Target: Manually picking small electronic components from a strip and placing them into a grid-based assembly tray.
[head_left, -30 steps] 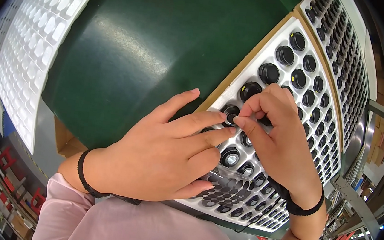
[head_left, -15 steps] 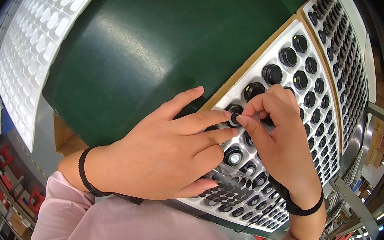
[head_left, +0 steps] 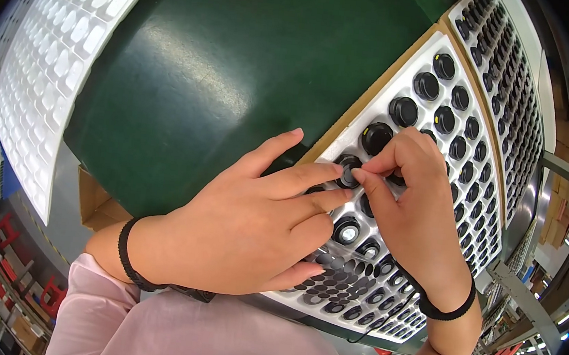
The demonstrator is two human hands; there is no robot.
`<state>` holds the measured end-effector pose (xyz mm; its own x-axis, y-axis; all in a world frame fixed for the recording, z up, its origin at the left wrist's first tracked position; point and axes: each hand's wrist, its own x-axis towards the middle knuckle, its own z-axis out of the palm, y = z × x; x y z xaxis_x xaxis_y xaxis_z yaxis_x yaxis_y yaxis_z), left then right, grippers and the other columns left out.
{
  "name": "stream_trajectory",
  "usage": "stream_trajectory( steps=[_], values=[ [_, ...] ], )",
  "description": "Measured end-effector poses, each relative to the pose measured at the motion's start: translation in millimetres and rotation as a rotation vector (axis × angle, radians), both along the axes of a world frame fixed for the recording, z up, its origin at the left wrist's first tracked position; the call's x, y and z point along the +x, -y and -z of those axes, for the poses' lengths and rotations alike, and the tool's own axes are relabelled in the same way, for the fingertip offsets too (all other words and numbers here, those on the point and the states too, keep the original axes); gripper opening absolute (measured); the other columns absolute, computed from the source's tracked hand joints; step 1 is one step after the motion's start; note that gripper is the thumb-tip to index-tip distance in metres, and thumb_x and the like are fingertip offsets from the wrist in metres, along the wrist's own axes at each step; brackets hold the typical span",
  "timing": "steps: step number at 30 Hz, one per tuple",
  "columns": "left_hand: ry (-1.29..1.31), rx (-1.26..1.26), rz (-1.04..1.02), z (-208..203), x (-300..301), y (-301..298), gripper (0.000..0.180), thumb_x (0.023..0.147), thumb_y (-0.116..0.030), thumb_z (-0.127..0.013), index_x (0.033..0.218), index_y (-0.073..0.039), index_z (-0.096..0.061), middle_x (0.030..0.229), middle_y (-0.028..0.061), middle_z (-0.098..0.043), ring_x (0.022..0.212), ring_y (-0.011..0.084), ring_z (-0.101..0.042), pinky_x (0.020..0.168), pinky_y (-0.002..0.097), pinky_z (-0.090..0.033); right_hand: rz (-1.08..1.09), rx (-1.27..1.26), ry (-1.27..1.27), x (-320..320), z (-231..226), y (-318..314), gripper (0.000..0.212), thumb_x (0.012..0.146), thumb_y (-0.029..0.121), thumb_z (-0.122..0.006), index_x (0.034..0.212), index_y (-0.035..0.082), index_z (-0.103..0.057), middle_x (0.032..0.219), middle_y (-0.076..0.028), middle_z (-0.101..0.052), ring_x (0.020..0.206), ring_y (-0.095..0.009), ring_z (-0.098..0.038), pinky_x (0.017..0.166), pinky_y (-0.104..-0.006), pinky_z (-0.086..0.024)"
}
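White trays hold black round parts in rows. At one black round part [head_left: 345,163] in the near tray [head_left: 352,130], both hands meet. My right hand [head_left: 416,200] is closed, thumb and index fingertip pinched on a small dark grey disc [head_left: 349,175] over the middle of that part. My left hand [head_left: 246,215] is spread open, its index and middle fingertips resting at the part's edge. Below the fingers lies a clear sheet of black round stickers [head_left: 343,279] on top of the tray. Some neighbouring parts, such as a black part [head_left: 346,231], show a shiny silver centre; others are hidden under my hands.
A second filled tray [head_left: 507,69] stands beyond a cardboard edge [head_left: 375,87] on the right. A white moulded tray [head_left: 57,53] rises at the left, across the green tabletop [head_left: 241,57]. Below it, a cardboard box [head_left: 97,204] stands by the table edge.
My right thumb and index finger have shifted very slightly at the same part, and more of the grey disc shows. My left hand stays almost still.
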<state>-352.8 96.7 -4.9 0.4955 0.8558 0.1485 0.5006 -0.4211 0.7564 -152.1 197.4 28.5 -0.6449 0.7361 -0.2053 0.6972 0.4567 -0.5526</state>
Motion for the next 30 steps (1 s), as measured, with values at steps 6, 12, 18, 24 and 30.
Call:
stream_trajectory(
  steps=[6,12,18,24,30],
  values=[
    [0.045,0.045,0.002,-1.1,3.6,-3.2,0.034,0.079,-0.036,-0.079,0.087,-0.009,-0.061,0.129,0.0095,-0.066,0.128,0.0303,-0.057,0.114,0.06,-0.033,-0.087,0.216,-0.041,15.0,-15.5,1.7,0.016,0.078,-0.006,-0.073,0.084,0.002,-0.06,0.082,-0.007,-0.055,0.079,-0.023,-0.054,0.073,-0.0334,-0.043],
    [0.077,0.103,-0.034,1.5,1.0,0.6,0.035,0.081,-0.039,-0.078,0.089,-0.009,-0.062,0.104,0.0085,-0.065,0.101,0.0284,-0.063,0.101,0.0512,-0.045,-0.041,-0.37,-0.198,20.9,-43.0,20.7,0.019,0.077,-0.003,-0.077,0.089,0.003,-0.065,0.088,-0.008,-0.061,0.084,-0.026,-0.058,0.078,-0.0336,-0.047],
    [0.056,0.142,0.013,3.5,3.0,0.0,0.037,0.082,-0.043,-0.076,0.086,-0.009,-0.064,0.085,0.0053,-0.059,0.082,0.0263,-0.059,0.089,0.0443,-0.048,-0.049,-0.422,-0.187,22.9,-46.0,38.1,0.024,0.075,0.0,-0.082,0.093,0.004,-0.066,0.092,-0.01,-0.065,0.085,-0.027,-0.062,0.076,-0.0355,-0.049],
    [0.059,0.155,0.026,6.3,5.1,2.2,0.041,0.082,-0.048,-0.074,0.081,-0.008,-0.062,0.077,0.0046,-0.056,0.077,0.0265,-0.058,0.086,0.0411,-0.048,-0.098,-0.287,-0.214,22.0,-39.6,46.6,0.027,0.072,-0.001,-0.082,0.093,0.004,-0.066,0.091,-0.01,-0.065,0.085,-0.028,-0.063,0.071,-0.0368,-0.05],
    [0.048,0.165,0.054,8.2,6.0,3.4,0.041,0.083,-0.047,-0.074,0.078,-0.008,-0.06,0.077,0.0052,-0.056,0.077,0.0266,-0.057,0.086,0.0407,-0.047,-0.113,-0.256,-0.189,18.0,-38.0,49.3,0.026,0.072,-0.004,-0.081,0.091,0.004,-0.065,0.09,-0.011,-0.064,0.084,-0.029,-0.062,0.07,-0.0378,-0.05]
  ],
)
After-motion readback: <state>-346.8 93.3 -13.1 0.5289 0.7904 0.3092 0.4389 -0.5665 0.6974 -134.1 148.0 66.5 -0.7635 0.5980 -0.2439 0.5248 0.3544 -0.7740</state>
